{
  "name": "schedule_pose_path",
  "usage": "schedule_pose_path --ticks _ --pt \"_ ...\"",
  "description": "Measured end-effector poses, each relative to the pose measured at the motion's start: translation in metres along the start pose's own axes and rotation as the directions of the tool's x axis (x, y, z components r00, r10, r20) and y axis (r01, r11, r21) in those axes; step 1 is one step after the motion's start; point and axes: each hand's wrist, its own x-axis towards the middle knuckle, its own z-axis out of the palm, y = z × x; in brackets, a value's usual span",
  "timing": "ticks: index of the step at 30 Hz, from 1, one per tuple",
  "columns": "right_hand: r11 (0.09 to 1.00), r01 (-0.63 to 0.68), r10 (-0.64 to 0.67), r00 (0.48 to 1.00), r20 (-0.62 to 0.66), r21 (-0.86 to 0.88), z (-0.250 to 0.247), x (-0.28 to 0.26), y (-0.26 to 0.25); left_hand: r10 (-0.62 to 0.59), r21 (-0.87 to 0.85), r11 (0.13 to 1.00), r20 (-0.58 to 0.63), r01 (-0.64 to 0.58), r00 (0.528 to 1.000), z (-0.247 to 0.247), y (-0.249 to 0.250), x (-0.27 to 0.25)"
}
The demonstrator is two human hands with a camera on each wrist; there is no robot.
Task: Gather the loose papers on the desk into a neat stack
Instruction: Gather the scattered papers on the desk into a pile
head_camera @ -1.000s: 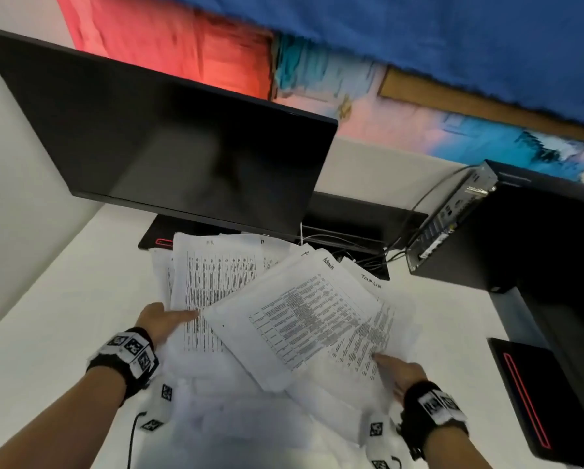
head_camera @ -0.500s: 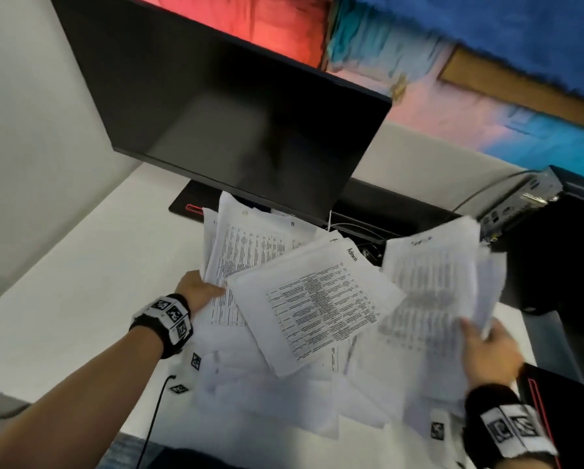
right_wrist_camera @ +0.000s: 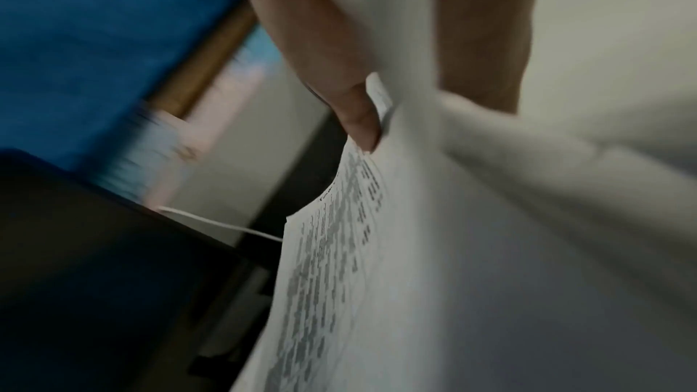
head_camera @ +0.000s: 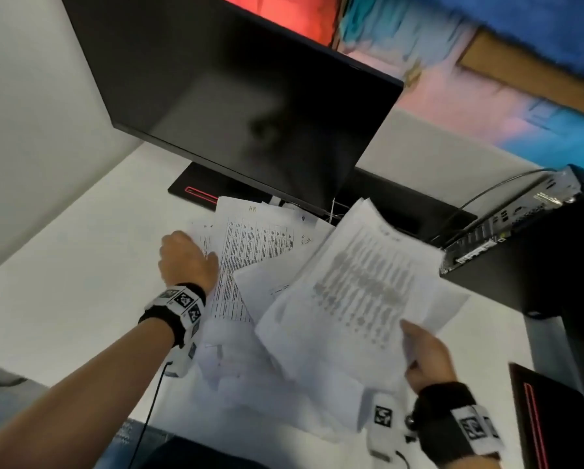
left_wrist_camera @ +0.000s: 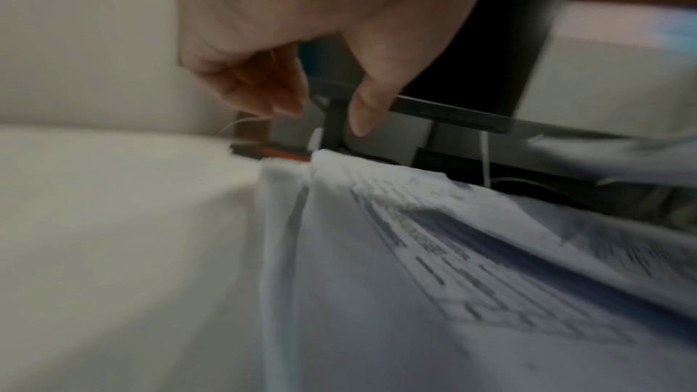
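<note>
While gripped, papers (head_camera: 361,292) lengthwise toward monitor (head_camera: 250,106).

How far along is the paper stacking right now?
Nothing is squared up yet. In hand: the right hand grips a lifted bundle of sheets. The left hand hovers over the spread papers, holding nothing. Left: gathering those on the desk and aligning every edge.

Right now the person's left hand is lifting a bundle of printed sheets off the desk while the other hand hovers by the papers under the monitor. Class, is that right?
No: the hands are swapped. The right hand holds the lifted bundle of printed sheets, as the head view shows; the left hand hovers by the papers under the monitor.
</note>
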Motion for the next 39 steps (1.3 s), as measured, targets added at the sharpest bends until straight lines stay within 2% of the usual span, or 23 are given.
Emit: schedule_pose_path --ticks 1,3,5,7,9,11,13,14,15,16,17,18,19,20,21,23,27,29,32,34,36,38,39 --pt "0.990 -0.135 0.134 0.991 0.027 0.028 0.010 0.002 0.015 0.128 -0.003 0.992 -0.002 -0.128 0.992 0.002 0.006 -0.002" --pt "0.955 -0.293 0.284 0.947 0.153 0.042 0.025 0.007 0.043 0.323 -0.045 0.946 0.210 -0.321 0.923 0.008 0.019 -0.004" --pt "0.946 -0.325 0.320 0.934 0.160 0.001 0.035 0.011 0.054 0.296 -0.039 0.945 0.523 -0.325 0.800 0.018 0.032 -0.003" --pt "0.945 -0.328 0.324 0.930 0.176 -0.006 0.040 0.018 0.055 0.188 0.034 0.955 0.701 -0.296 0.687 0.024 0.044 -0.006" --pt "0.946 -0.323 0.319 0.933 0.165 0.000 0.041 0.024 0.049 0.178 0.058 0.938 0.766 -0.342 0.617 0.029 0.053 -0.012" --pt "0.953 -0.302 0.302 0.942 0.144 -0.023 0.040 0.029 0.041 0.248 -0.001 0.906 0.811 -0.423 0.529 0.029 0.059 -0.021" --pt "0.968 -0.239 0.248 0.960 0.129 -0.078 0.037 0.032 0.033 0.278 -0.104 0.906 0.878 -0.411 0.389 0.020 0.057 -0.028" --pt "0.973 -0.203 0.216 0.969 0.121 -0.113 0.034 0.032 0.028 0.258 -0.126 0.922 0.904 -0.366 0.340 0.013 0.053 -0.030" --pt "0.975 -0.166 0.184 0.976 0.121 -0.145 0.032 0.032 0.023 0.240 -0.123 0.936 0.908 -0.331 0.343 0.004 0.046 -0.028" --pt "0.977 -0.134 0.157 0.978 0.136 -0.167 0.030 0.030 0.017 0.235 -0.108 0.945 0.880 -0.309 0.412 -0.004 0.037 -0.023" --pt "0.977 -0.114 0.145 0.974 0.172 -0.181 0.029 0.030 0.013 0.223 -0.063 0.953 0.807 -0.295 0.547 -0.009 0.024 -0.016" --pt "0.978 -0.107 0.145 0.966 0.214 -0.181 0.028 0.032 0.011 0.185 0.015 0.964 0.680 -0.265 0.709 -0.012 0.012 -0.007" --pt "0.977 -0.122 0.165 0.953 0.253 -0.178 0.028 0.032 0.009 0.115 0.091 0.977 0.529 -0.191 0.841 -0.012 0.001 0.002" --pt "0.975 -0.132 0.179 0.945 0.274 -0.180 0.029 0.033 0.010 0.019 0.137 0.987 0.402 -0.080 0.916 -0.011 -0.009 0.008" --pt "0.970 -0.141 0.196 0.936 0.293 -0.198 0.032 0.034 0.009 -0.079 0.157 0.987 0.327 0.028 0.942 -0.008 -0.015 0.011" --pt "0.958 -0.129 0.201 0.939 0.279 -0.256 0.044 0.036 0.010 -0.166 0.144 0.982 0.338 0.123 0.927 0.000 -0.019 0.013" --pt "0.928 -0.088 0.204 0.934 0.294 -0.362 0.074 0.038 0.023 -0.038 -0.042 0.997 0.514 0.069 0.857 0.021 -0.001 0.005" --pt "0.904 -0.084 0.247 0.902 0.353 -0.419 0.088 0.033 0.030 0.015 -0.166 0.981 0.570 0.097 0.821 0.027 0.012 -0.002" --pt "0.866 -0.068 0.285 0.882 0.377 -0.495 0.095 0.020 0.033 0.029 -0.221 0.968 0.561 0.115 0.827 0.030 0.023 -0.007" --pt "0.843 -0.026 0.187 0.951 0.248 -0.537 0.084 0.022 0.031 -0.011 -0.218 0.965 0.524 0.147 0.851 0.029 0.021 -0.002" --pt "0.765 -0.040 0.057 0.998 0.005 -0.643 0.069 0.033 0.029 -0.072 -0.196 0.961 0.506 0.196 0.860 0.022 0.013 0.003" --pt "0.621 -0.213 0.084 0.975 -0.207 -0.754 0.053 0.036 0.023 -0.145 -0.168 0.952 0.485 0.254 0.862 0.016 0.003 0.008" --pt "0.619 -0.285 0.124 0.956 -0.266 -0.732 0.044 0.042 0.027 -0.174 -0.150 0.949 0.484 0.278 0.858 0.014 -0.004 0.011"
